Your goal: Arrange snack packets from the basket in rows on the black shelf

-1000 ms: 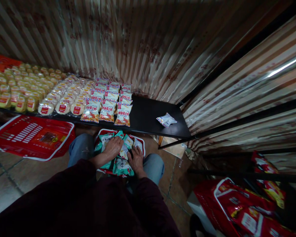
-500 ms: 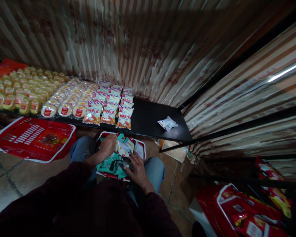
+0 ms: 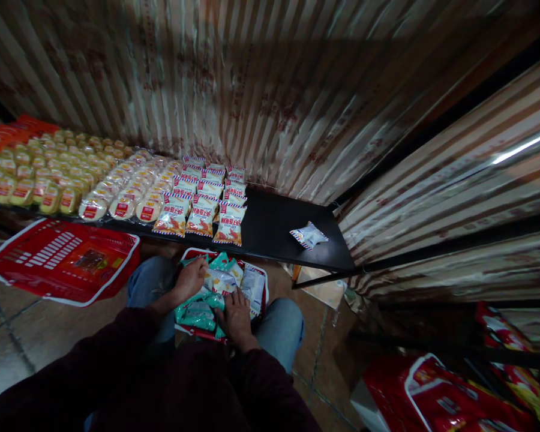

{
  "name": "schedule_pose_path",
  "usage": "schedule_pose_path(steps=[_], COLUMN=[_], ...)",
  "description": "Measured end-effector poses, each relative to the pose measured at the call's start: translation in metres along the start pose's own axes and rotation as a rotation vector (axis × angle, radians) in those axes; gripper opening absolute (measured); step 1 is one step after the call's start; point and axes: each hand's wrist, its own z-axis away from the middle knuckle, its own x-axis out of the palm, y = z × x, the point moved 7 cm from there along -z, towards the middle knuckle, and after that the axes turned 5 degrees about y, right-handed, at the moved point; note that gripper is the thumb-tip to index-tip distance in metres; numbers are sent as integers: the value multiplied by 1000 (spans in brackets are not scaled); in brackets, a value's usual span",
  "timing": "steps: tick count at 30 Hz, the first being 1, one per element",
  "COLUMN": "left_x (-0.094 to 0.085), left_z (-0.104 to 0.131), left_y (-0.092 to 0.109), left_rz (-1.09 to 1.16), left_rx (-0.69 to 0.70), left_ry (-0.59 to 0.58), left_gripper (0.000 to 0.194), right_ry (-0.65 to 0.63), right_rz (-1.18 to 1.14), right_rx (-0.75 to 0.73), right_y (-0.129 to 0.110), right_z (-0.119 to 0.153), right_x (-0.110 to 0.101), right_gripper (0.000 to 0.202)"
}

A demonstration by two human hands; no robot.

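Note:
A red basket (image 3: 265, 298) with a white rim stands between my knees, filled with green snack packets (image 3: 198, 314) and some white ones. My left hand (image 3: 191, 279) has its fingers closed at the left end of a white snack packet (image 3: 220, 281) on top of the pile. My right hand (image 3: 236, 318) lies over the packets with its fingers stretched out. Its fingertips reach the right end of that same packet. Another white packet (image 3: 252, 287) rests at the basket's right side. The undersides of both hands are hidden.
Ahead, a black shelf (image 3: 270, 222) carries rows of upright white snack bags (image 3: 201, 216), round wrapped cakes (image 3: 122, 207) and yellow packs (image 3: 49, 197). One bag (image 3: 309, 236) lies near its right end. Red baskets stand left (image 3: 112, 282) and lower right (image 3: 391, 387).
My right hand has shifted slightly left and its fingers have drawn closer together by the white packet. My left hand stays at the packet's other end. The view has tilted slightly upward.

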Motion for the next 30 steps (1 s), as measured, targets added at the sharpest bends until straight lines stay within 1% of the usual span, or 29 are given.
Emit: schedule_pose_path(steps=[2, 4, 5, 6, 8, 10, 11, 13, 14, 16, 17, 19, 23, 25, 28, 30], left_x=[3, 5, 5, 5, 8, 14, 18, 28, 33, 44, 48, 52, 51, 46, 36, 36], left_z=[0, -1, -3, -5, -10, -13, -13, -10, -7, 0, 4, 10, 17, 17, 14, 15], left_y=[-3, -5, -6, -7, -11, -13, -14, -15, -15, -13, -13, -11, -4, 5, 21, 29], left_rz=[31, 117, 165, 209, 275, 342, 386, 482, 531, 623, 664, 732, 829, 852, 875, 909], left_rx=[-19, -63, -90, -121, -176, -227, -259, -330, -369, -443, -475, -523, -548, -477, -327, -278], left_ry=[-20, -30, -33, -35, -44, -56, -64, -85, -99, -138, -156, -183, -220, -244, -251, -310], left_gripper=[17, 16, 16, 16, 15, 14, 13, 12, 11, 11, 13, 18, 30, 37, 43, 45], right_ry=[30, 99, 144, 192, 269, 305, 314, 299, 278, 213, 188, 186, 248, 270, 293, 312], right_rz=[-76, -204, -286, -379, -591, -826, -957, -1236, -1357, -1533, -1582, -1653, -1702, -1683, -1652, -1655], right_rx=[-5, 19, 57, 123, 316, 507, 566, 639, 680, 724, 739, 767, 793, 776, 754, 760], right_y=[4, 14, 22, 32, 53, 67, 68, 61, 55, 40, 34, 26, 23, 22, 18, 15], right_z=[4, 7, 8, 9, 12, 14, 13, 6, 3, -6, -10, -15, -21, -24, -28, -29], right_x=[1, -5, -9, -15, -23, -27, -28, -28, -26, -22, -20, -17, -16, -20, -26, -29], right_gripper=[45, 41, 37, 33, 31, 33, 37, 52, 54, 49, 44, 39, 38, 37, 38, 39])
